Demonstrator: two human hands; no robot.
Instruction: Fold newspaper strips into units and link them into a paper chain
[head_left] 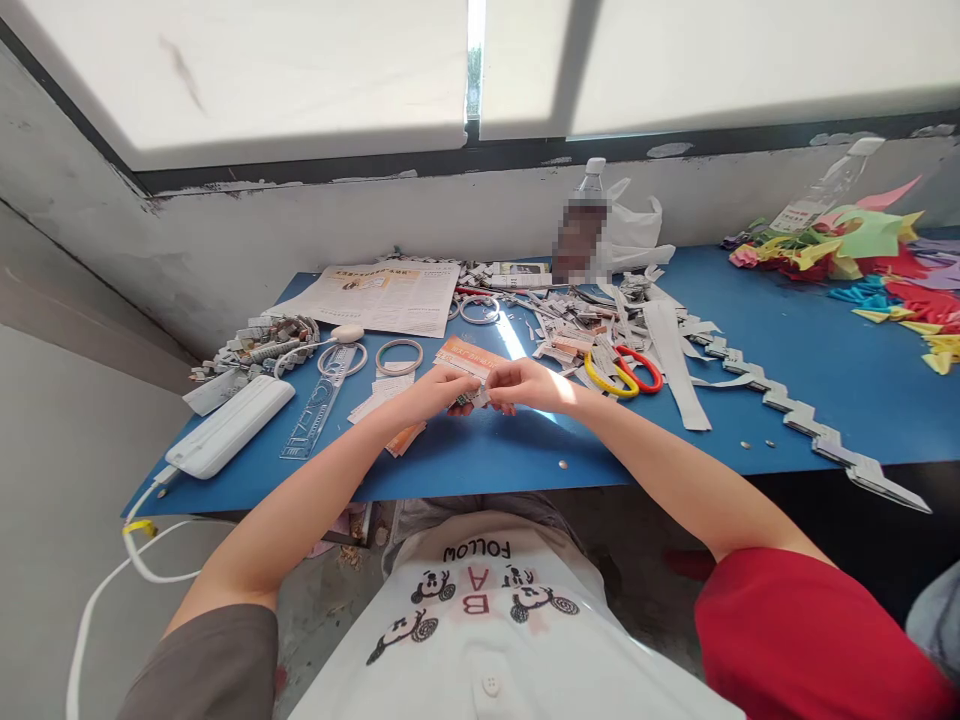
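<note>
Over the middle of the blue table, my left hand [444,390] and my right hand [521,386] meet, fingers closed on a small folded newspaper piece [477,396]. Its exact shape is mostly hidden by my fingers. Just behind my hands lies an orange-and-white printed paper sheet [466,354]. Beside my left hand are flat cut paper strips [381,396] and a roll of tape [399,357]. To the right of my right hand rest scissors [621,370] with one yellow and one red handle, their blades among paper scraps.
A power strip [231,426], a clear ruler [319,408] and a coiled folded-paper chain [262,345] lie left. Newspaper [390,295] and a bottle [585,225] stand behind. A zigzag paper chain [799,412] overhangs the right front edge; coloured paper [862,250] lies far right.
</note>
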